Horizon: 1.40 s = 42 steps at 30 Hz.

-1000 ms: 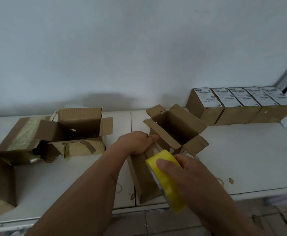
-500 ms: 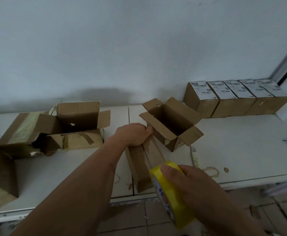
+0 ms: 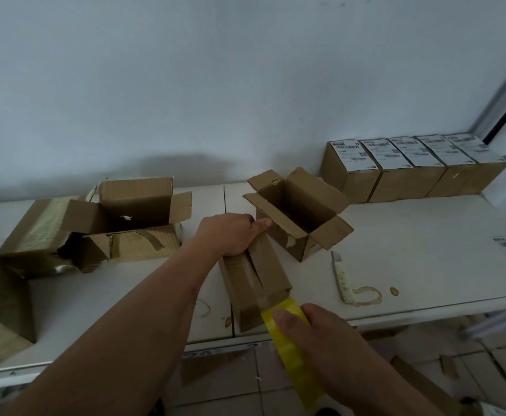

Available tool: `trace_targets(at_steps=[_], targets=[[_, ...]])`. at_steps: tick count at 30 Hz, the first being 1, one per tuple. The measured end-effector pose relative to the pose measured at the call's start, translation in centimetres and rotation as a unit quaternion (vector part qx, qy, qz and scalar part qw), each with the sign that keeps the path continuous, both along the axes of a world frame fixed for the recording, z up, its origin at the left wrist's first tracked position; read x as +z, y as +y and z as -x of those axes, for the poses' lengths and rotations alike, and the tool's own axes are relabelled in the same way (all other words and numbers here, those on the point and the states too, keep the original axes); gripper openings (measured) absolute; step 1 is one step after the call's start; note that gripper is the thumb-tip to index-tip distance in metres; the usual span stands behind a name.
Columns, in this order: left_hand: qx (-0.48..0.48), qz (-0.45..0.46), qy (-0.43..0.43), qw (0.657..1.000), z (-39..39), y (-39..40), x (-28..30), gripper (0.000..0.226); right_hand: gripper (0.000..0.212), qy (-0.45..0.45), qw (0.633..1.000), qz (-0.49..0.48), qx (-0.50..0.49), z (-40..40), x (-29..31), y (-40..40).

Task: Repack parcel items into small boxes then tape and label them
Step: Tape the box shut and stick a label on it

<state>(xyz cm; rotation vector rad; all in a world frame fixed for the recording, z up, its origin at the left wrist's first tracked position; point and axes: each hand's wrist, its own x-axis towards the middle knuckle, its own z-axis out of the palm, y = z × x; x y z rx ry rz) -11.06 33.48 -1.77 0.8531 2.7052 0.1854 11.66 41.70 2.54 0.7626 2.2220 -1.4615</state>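
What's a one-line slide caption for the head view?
Left hand steadies small box while right hand pulls yellow tape over it.

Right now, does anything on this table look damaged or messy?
Yes. The big box on the left is torn open with ragged tape and ripped cardboard. Brown ring stains mark the table near its front edge.

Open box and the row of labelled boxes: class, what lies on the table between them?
Nothing: in the head view the table is bare between the open box and the labelled boxes.
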Motion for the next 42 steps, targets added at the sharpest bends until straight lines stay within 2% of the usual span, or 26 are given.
trace_targets(at_steps=[2, 4, 7, 11, 14, 17, 19, 21, 23, 26, 32, 36, 39, 42], targets=[[-0.009, -0.010, 0.113, 0.993, -0.5, -0.2, -0.2, 0.072, 0.044, 0.005, 1.000, -0.011, 0.007, -0.1, -0.3, 0.0], [-0.033, -0.036, 0.238, 0.970, -1.0, -0.4, -0.4, 0.067, 0.041, 0.009, 1.000, -0.015, 0.017, -0.2, -0.3, -0.1], [-0.080, -0.050, 0.326, 0.940, -1.9, -0.3, -0.2, 0.047, 0.039, 0.012, 1.000, -0.011, 0.024, -0.2, -0.5, -0.2], [-0.076, -0.039, 0.274, 0.958, -3.0, -0.3, 0.5, 0.040, 0.039, 0.025, 0.999, -0.016, 0.023, -0.1, -1.0, -0.5], [-0.079, -0.025, 0.256, 0.963, -5.1, -0.8, 0.4, 0.056, 0.039, 0.042, 0.999, -0.021, 0.019, 0.2, -1.5, -0.6], [-0.061, -0.002, 0.134, 0.989, -7.0, -2.0, 0.2, 0.091, 0.033, 0.051, 0.999, 0.003, 0.009, 0.7, -1.4, -0.9], [-0.049, -0.002, 0.050, 0.998, -6.9, -2.6, 0.2, 0.097, 0.024, 0.051, 0.997, 0.059, -0.002, 0.9, -1.6, -1.3], [-0.046, -0.010, 0.014, 0.999, -6.6, -2.8, 0.1, 0.097, 0.015, 0.053, 0.993, 0.108, 0.000, 0.6, -1.9, -1.9], [-0.044, -0.016, 0.006, 0.999, -6.4, -2.7, -0.1, 0.101, 0.014, 0.067, 0.993, 0.102, 0.006, 0.1, -2.4, -2.3], [-0.048, -0.022, 0.007, 0.999, -6.3, -2.6, -0.4, 0.105, 0.024, 0.092, 0.994, 0.065, 0.002, -0.5, -2.7, -2.7], [-0.050, -0.028, 0.002, 0.998, -6.1, -2.8, -0.5, 0.101, 0.032, 0.051, 0.999, 0.002, 0.003, -1.1, -3.0, -2.9], [-0.062, -0.036, -0.001, 0.997, -6.6, -3.2, -0.1, 0.105, 0.033, 0.046, 0.999, 0.012, -0.003, -0.7, -2.9, -2.8], [-0.084, -0.008, -0.013, 0.996, -6.9, -3.9, 0.2, 0.114, 0.034, 0.049, 0.998, 0.049, -0.014, -0.2, -3.3, -3.2], [-0.091, 0.002, -0.001, 0.996, -6.9, -4.1, 0.3, 0.113, 0.019, 0.059, 0.993, 0.095, -0.032, 0.2, -3.8, -3.8]])
